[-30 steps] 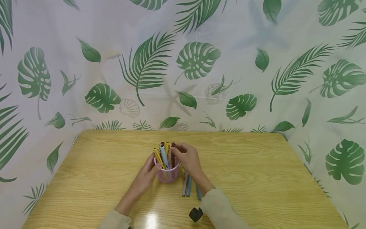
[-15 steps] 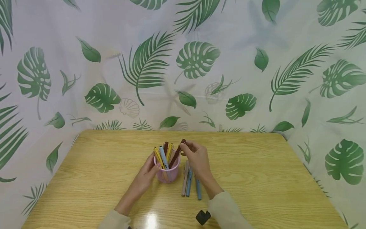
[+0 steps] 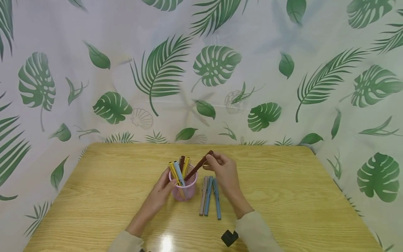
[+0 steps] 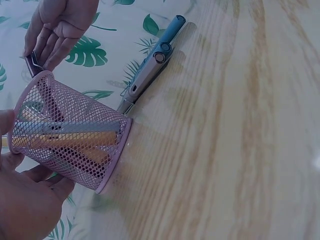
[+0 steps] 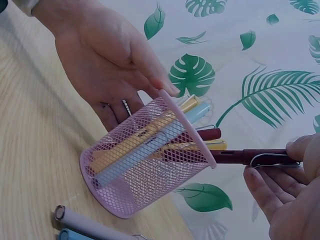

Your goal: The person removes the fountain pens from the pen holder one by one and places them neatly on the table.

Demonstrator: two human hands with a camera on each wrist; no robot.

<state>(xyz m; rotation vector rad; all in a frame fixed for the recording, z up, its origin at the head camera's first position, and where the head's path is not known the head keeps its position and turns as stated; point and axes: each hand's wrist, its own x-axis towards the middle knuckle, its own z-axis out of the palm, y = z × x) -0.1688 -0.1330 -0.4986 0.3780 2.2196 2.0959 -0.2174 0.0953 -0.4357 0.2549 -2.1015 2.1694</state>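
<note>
A pink mesh pen cup (image 3: 184, 194) stands on the wooden table, holding yellow pens (image 5: 131, 139), a light blue pen (image 5: 150, 147) and a dark red pen (image 5: 209, 134). My left hand (image 3: 162, 190) grips the cup's left side, thumb at the rim. My right hand (image 3: 225, 171) pinches another dark red pen (image 3: 199, 166) near its clip end. This pen leans over the right rim, its lower end still inside the cup. In the right wrist view, fingers and thumb close on its cap beside the metal clip.
Right of the cup lie a grey-beige pen (image 3: 203, 197) and two blue pens (image 3: 208, 197), roughly side by side. A small black object (image 3: 229, 238) is by the right sleeve. Behind the table (image 3: 283, 182) hangs a leaf-patterned cloth (image 3: 176, 87).
My right hand has moved right, drawing the dark red pen from upright to a slant over the rim. The left hand keeps its grip on the cup.
</note>
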